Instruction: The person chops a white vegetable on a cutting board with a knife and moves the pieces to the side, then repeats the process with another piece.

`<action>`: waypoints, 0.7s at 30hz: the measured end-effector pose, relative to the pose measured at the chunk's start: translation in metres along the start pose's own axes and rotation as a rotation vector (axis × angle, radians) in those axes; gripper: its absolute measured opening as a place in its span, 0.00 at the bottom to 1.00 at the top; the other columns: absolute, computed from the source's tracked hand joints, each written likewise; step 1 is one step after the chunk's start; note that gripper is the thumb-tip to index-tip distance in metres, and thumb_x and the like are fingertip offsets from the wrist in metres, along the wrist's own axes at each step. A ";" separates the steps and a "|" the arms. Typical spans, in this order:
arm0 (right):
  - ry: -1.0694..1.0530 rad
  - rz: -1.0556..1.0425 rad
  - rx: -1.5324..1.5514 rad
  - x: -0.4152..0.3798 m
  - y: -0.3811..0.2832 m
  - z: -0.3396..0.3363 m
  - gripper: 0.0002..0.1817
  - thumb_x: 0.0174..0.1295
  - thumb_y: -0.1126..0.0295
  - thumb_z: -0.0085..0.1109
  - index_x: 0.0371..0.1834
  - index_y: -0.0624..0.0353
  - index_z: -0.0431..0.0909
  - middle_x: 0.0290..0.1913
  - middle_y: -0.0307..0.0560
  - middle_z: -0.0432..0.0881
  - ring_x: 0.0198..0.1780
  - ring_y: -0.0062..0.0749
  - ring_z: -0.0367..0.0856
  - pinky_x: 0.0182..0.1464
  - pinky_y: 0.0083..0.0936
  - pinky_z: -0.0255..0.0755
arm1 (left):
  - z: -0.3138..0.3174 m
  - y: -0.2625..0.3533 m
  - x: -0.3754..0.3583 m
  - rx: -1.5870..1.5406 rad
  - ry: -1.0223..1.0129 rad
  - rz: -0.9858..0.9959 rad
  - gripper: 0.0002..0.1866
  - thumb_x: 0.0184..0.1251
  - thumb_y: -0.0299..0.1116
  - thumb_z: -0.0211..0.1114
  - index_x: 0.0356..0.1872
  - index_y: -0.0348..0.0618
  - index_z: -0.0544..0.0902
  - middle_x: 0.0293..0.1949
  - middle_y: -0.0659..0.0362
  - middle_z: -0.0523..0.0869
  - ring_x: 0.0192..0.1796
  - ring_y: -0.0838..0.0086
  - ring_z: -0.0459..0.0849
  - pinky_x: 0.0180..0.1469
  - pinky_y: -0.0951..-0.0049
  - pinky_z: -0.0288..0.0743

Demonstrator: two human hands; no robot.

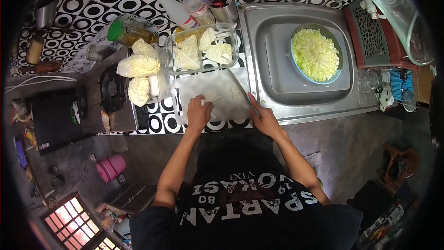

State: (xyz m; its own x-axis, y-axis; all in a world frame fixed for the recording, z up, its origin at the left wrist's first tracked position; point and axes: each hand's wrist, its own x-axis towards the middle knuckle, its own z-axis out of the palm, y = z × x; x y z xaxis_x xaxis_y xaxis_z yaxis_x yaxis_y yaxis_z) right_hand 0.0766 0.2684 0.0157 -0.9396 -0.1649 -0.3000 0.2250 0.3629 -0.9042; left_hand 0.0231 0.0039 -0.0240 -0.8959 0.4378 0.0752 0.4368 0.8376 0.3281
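My right hand (264,117) is closed around the handle of a kitchen knife (239,84), whose blade slants up and left across a translucent cutting board (194,85). On the board's left part my left hand (199,112) has its fingers curled over pale cabbage strips (212,98). Finely chopped white bits (235,93) lie beside the blade. Just behind the board stands a clear two-part glass dish (168,62) with cabbage leaf pieces (187,52) in it.
Whole napa cabbages (138,66) are piled left of the board, near a stove burner (112,87). In the steel sink (262,78) at right, a blue bowl (293,54) holds chopped cabbage (316,54). Bottles (198,8) and a utensil holder (225,15) stand behind.
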 end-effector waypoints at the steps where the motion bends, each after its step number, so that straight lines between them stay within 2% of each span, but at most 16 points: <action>1: -0.010 0.015 -0.008 0.001 0.000 0.000 0.35 0.63 0.75 0.50 0.73 0.38 0.52 0.43 0.69 0.79 0.45 0.65 0.76 0.49 0.46 0.72 | -0.002 0.001 0.001 -0.022 0.049 -0.063 0.07 0.53 0.34 0.68 0.32 0.45 0.85 0.45 0.51 0.76 0.45 0.56 0.74 0.44 0.58 0.69; 3: -0.020 0.031 -0.019 0.001 0.001 0.002 0.35 0.62 0.75 0.50 0.73 0.39 0.52 0.45 0.70 0.78 0.46 0.65 0.76 0.50 0.45 0.72 | -0.003 0.006 0.002 -0.068 0.091 -0.178 0.12 0.52 0.33 0.69 0.38 0.45 0.84 0.49 0.51 0.73 0.49 0.55 0.72 0.49 0.59 0.68; 4: 0.016 -0.033 -0.020 0.002 0.004 0.006 0.35 0.62 0.75 0.50 0.73 0.40 0.53 0.43 0.70 0.79 0.45 0.64 0.77 0.49 0.46 0.72 | -0.003 0.011 0.002 -0.069 0.091 -0.180 0.12 0.52 0.33 0.69 0.38 0.45 0.84 0.49 0.51 0.73 0.49 0.55 0.72 0.49 0.59 0.68; 6: 0.047 -0.099 -0.023 0.003 0.003 0.010 0.34 0.62 0.75 0.50 0.72 0.40 0.53 0.40 0.69 0.80 0.44 0.64 0.77 0.48 0.46 0.72 | -0.006 0.026 0.001 -0.080 0.059 -0.282 0.20 0.47 0.35 0.73 0.44 0.45 0.82 0.52 0.48 0.71 0.53 0.54 0.70 0.52 0.59 0.68; 7: 0.031 -0.086 -0.030 0.004 0.002 0.011 0.33 0.64 0.73 0.50 0.73 0.41 0.54 0.35 0.68 0.80 0.37 0.61 0.79 0.43 0.42 0.72 | -0.010 0.031 0.000 -0.081 0.061 -0.286 0.20 0.47 0.35 0.73 0.44 0.45 0.82 0.52 0.48 0.71 0.53 0.54 0.70 0.52 0.59 0.68; 8: 0.016 -0.072 -0.037 0.004 0.000 0.011 0.32 0.65 0.70 0.50 0.73 0.41 0.55 0.30 0.67 0.80 0.31 0.58 0.81 0.38 0.38 0.73 | -0.013 0.035 -0.001 -0.086 0.005 -0.269 0.24 0.44 0.37 0.75 0.47 0.47 0.81 0.53 0.47 0.70 0.54 0.54 0.70 0.54 0.58 0.67; 9: 0.013 -0.071 -0.040 0.004 -0.003 0.011 0.32 0.65 0.70 0.50 0.73 0.41 0.55 0.30 0.67 0.80 0.31 0.58 0.81 0.38 0.38 0.73 | -0.014 0.038 -0.002 -0.093 -0.051 -0.252 0.29 0.40 0.39 0.77 0.50 0.49 0.81 0.55 0.46 0.70 0.56 0.53 0.69 0.55 0.58 0.67; 10: -0.021 -0.038 -0.031 0.005 -0.008 0.010 0.32 0.64 0.72 0.50 0.72 0.42 0.55 0.29 0.67 0.79 0.33 0.61 0.80 0.40 0.42 0.72 | -0.014 0.036 -0.004 -0.097 -0.050 -0.255 0.29 0.40 0.39 0.77 0.50 0.49 0.81 0.55 0.46 0.70 0.56 0.53 0.69 0.55 0.58 0.67; 11: -0.055 -0.005 -0.021 0.005 -0.012 0.008 0.33 0.63 0.74 0.49 0.72 0.42 0.55 0.28 0.67 0.79 0.35 0.63 0.78 0.41 0.46 0.71 | -0.014 0.028 -0.008 -0.082 -0.049 -0.177 0.31 0.40 0.39 0.77 0.52 0.52 0.80 0.56 0.47 0.69 0.56 0.53 0.69 0.56 0.58 0.66; 12: -0.058 -0.005 -0.024 0.004 -0.013 0.007 0.33 0.63 0.74 0.49 0.72 0.42 0.55 0.28 0.67 0.79 0.35 0.63 0.78 0.41 0.46 0.71 | -0.013 0.020 -0.012 -0.066 -0.049 -0.100 0.32 0.40 0.40 0.77 0.54 0.55 0.80 0.57 0.48 0.69 0.57 0.53 0.68 0.56 0.57 0.66; 13: -0.065 0.002 -0.031 0.003 -0.014 0.007 0.33 0.63 0.74 0.49 0.72 0.42 0.55 0.27 0.66 0.78 0.33 0.63 0.78 0.40 0.46 0.71 | -0.010 0.007 -0.015 -0.067 -0.047 -0.104 0.32 0.40 0.40 0.77 0.54 0.55 0.80 0.57 0.48 0.69 0.57 0.53 0.68 0.56 0.57 0.66; 15: -0.081 0.005 -0.045 0.005 -0.015 0.007 0.32 0.64 0.73 0.49 0.72 0.42 0.55 0.25 0.66 0.78 0.32 0.63 0.78 0.39 0.46 0.71 | -0.005 -0.014 -0.011 -0.018 -0.092 0.046 0.32 0.42 0.41 0.75 0.56 0.59 0.79 0.58 0.51 0.70 0.58 0.54 0.68 0.56 0.58 0.66; 18: -0.077 -0.033 -0.049 0.006 -0.010 0.010 0.32 0.64 0.72 0.48 0.72 0.42 0.54 0.23 0.65 0.77 0.30 0.63 0.78 0.38 0.46 0.70 | -0.004 -0.020 -0.001 -0.065 -0.110 0.049 0.28 0.46 0.40 0.73 0.54 0.57 0.80 0.57 0.53 0.71 0.57 0.55 0.69 0.55 0.58 0.67; 21: -0.056 -0.073 -0.087 0.005 -0.013 0.010 0.32 0.64 0.72 0.47 0.72 0.43 0.54 0.22 0.65 0.76 0.29 0.63 0.78 0.37 0.46 0.70 | 0.011 -0.026 0.015 -0.079 -0.019 0.063 0.26 0.47 0.41 0.72 0.52 0.54 0.81 0.54 0.52 0.74 0.54 0.56 0.72 0.54 0.59 0.69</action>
State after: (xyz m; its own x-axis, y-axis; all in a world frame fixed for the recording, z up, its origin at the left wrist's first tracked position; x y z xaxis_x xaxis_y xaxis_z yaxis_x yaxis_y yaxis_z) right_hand 0.0712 0.2539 0.0231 -0.9362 -0.2440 -0.2530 0.1309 0.4261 -0.8952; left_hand -0.0006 -0.0081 -0.0422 -0.8649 0.4956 0.0799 0.4837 0.7803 0.3965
